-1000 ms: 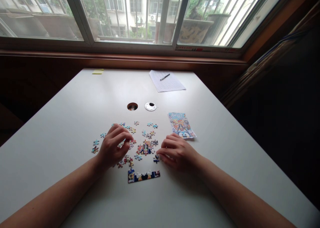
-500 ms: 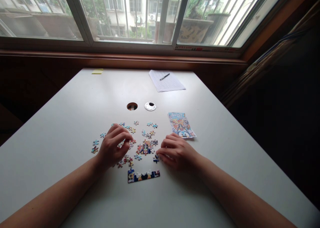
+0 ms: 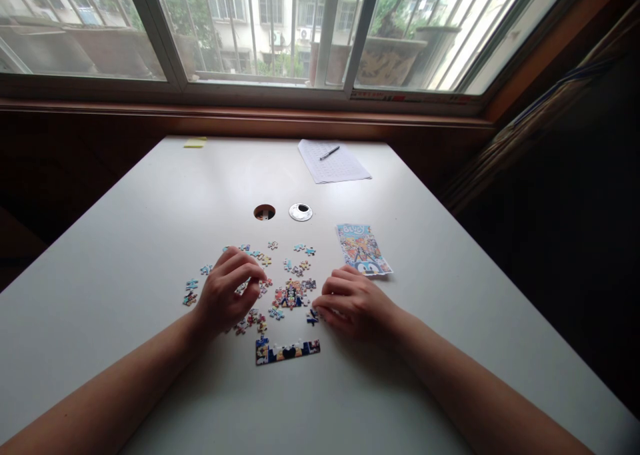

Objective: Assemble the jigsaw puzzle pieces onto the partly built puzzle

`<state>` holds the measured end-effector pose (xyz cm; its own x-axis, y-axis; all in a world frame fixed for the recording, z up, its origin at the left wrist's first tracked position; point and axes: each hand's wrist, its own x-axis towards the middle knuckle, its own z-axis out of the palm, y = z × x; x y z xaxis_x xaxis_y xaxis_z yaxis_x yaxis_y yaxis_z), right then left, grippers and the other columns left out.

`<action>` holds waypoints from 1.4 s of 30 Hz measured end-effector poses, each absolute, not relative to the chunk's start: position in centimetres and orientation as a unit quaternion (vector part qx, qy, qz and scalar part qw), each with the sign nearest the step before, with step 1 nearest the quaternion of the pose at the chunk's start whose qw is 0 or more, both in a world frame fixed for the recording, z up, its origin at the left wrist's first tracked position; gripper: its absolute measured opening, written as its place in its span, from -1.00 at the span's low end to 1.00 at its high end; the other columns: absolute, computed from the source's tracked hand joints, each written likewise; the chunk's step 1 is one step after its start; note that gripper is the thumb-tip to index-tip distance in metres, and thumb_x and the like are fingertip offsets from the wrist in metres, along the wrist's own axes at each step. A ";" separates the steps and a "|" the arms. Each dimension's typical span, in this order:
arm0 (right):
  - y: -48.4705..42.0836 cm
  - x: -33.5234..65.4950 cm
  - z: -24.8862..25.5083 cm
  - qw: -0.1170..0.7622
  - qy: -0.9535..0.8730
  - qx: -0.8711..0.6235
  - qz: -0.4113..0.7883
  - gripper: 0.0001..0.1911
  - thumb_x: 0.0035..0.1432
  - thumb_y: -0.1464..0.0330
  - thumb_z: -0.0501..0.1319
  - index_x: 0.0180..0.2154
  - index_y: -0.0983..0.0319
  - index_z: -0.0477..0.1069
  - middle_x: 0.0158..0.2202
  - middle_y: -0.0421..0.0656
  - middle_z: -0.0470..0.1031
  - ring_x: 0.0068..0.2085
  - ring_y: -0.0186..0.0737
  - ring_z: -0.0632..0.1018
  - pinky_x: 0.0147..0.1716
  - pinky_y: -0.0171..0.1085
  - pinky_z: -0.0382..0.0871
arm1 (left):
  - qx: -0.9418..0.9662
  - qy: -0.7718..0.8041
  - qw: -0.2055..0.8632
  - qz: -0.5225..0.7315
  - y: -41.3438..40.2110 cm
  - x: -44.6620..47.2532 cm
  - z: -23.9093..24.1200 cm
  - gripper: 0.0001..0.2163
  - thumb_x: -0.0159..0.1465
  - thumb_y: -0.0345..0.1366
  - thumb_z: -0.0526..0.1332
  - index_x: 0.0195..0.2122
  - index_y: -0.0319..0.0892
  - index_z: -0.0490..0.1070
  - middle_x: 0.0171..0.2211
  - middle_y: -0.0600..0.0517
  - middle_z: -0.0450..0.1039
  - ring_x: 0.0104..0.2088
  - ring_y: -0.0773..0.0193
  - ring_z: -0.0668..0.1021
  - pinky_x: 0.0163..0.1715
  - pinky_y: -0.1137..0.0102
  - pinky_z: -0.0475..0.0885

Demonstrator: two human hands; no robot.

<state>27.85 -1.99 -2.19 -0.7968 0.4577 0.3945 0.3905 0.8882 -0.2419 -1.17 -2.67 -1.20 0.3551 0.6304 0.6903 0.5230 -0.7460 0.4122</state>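
Observation:
My left hand (image 3: 231,288) hovers over the left pile of loose jigsaw pieces (image 3: 253,320), hiding part of it. Its fingers are bent, and a gap shows between thumb and forefinger with nothing in it. On the other side, my right hand (image 3: 353,302) rests with loosely curved, parted fingers, the fingertips beside a dark blue jigsaw piece (image 3: 313,318). Between the hands lies a cluster of colourful pieces (image 3: 291,297). Closer to me is a joined strip of puzzle (image 3: 289,354) with a dark blue and yellow pattern.
A picture sheet (image 3: 364,248) lies beyond my right hand. Farther back on the white table (image 3: 215,182) are a round hole (image 3: 264,212), a metal cover (image 3: 301,212), papers (image 3: 345,168) with a pen (image 3: 329,153), and a yellow note (image 3: 195,142). A window stands behind.

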 end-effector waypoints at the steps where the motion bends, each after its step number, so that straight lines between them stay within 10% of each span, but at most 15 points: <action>1: -2.0 27.8 -2.2 0.227 -0.945 -0.224 0.074 -0.90 0.27 0.38 0.22 -0.24 0.17 0.53 -0.36 -0.17 0.47 -0.30 -0.24 0.41 -0.23 -0.19 0.18 | 0.821 0.352 0.060 0.446 -2.7 -1.2 -1.2 -0.84 0.21 -0.55 0.15 -0.35 -0.14 0.43 -0.39 0.03 0.44 -0.32 0.23 0.42 -0.30 0.28 0.39; 42: -2.0 27.8 -2.0 0.230 -0.944 -0.224 0.074 -0.87 0.28 0.38 0.20 -0.26 0.19 0.54 -0.36 -0.16 0.47 -0.31 -0.24 0.40 -0.23 -0.19 0.18 | 0.823 0.351 0.069 0.442 -2.7 -1.3 -1.4 -0.84 0.22 -0.55 0.16 -0.34 -0.14 0.43 -0.37 0.03 0.43 -0.30 0.24 0.41 -0.29 0.29 0.38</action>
<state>27.79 -2.01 -2.01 -0.7934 0.4576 0.4014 0.3890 0.8884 -0.2438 -1.27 -2.66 -1.40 0.3637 0.6384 0.6784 0.5163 -0.7443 0.4236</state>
